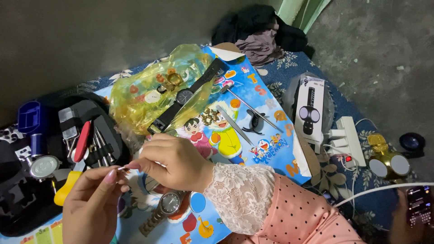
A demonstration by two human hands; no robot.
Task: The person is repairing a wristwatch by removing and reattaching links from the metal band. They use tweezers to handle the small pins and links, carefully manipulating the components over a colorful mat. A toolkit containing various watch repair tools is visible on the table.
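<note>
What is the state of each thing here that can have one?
Left hand: pinching a tiny part.
Right hand: pinching the same tiny part.
Silver watch: lying flat, face up.
Black watch: stretched out on the yellow bag.
Tool case: open.
Power strip: red light on.
Phone: screen lit.

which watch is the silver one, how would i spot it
Start at the bright cartoon mat on the floor and follow it to its near edge, just under the right hand. The silver watch lies there flat with a grey dial and a metal link band; the other watch, on the yellow bag, has a black strap.
</note>
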